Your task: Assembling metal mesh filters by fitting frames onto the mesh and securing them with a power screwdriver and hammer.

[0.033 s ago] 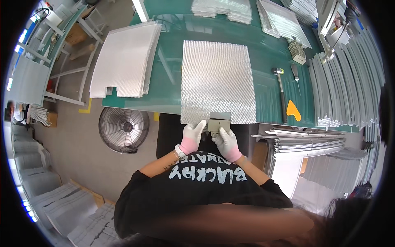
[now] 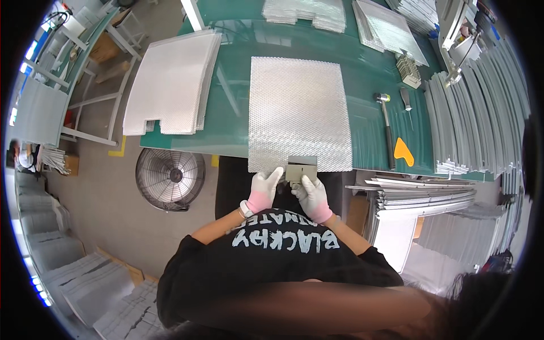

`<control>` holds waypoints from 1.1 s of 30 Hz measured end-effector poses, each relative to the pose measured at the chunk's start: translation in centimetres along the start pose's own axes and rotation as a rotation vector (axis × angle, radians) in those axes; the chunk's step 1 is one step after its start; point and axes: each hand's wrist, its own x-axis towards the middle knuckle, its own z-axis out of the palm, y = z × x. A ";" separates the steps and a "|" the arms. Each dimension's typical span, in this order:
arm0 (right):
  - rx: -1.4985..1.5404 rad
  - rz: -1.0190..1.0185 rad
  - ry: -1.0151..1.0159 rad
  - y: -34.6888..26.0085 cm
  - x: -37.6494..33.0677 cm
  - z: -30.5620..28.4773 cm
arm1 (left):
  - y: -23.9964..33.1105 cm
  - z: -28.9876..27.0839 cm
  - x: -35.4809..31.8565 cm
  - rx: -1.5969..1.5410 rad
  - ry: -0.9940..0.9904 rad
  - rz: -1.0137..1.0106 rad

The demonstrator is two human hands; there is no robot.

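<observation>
Gloved hands meet at the near edge of a green worktable (image 2: 238, 133), where a person in a black printed T-shirt bends over a square sheet of silvery metal mesh (image 2: 297, 113). The mesh lies flat on the table, its near edge reaching the table's rim just ahead of the person's body. A small grey metal piece (image 2: 301, 168) sits on that near edge, right of the sheet's middle, and both hands close in on it from below. The left hand (image 2: 263, 191), in a white glove with a pink cuff, lies just left of the piece with its fingers stretched forward onto the mesh edge, touching the piece's left side. The right hand (image 2: 311, 196), gloved the same way, comes up under the piece with thumb and fingers curled against its lower edge; whether they pinch it or only press on it cannot be told at this size.

A stack of notched mesh sheets (image 2: 173, 85) lies well to the left on the table. To the right lie a hammer (image 2: 387, 127) and an orange wedge-shaped tool (image 2: 403, 151), both well apart from the hands. A round floor fan (image 2: 170, 178) stands below the table's left end.
</observation>
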 end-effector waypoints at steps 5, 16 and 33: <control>-0.346 -0.052 0.105 -1.1 -0.3 0.2 | 2.4 1.6 -1.4 -0.139 -0.053 -0.034; -0.427 -0.211 0.238 -2.1 0.3 0.4 | 4.7 3.9 -1.0 0.216 -0.234 -0.105; -0.130 -0.224 0.333 -2.3 0.5 -0.1 | 2.8 2.5 -0.6 -0.084 -0.309 -0.185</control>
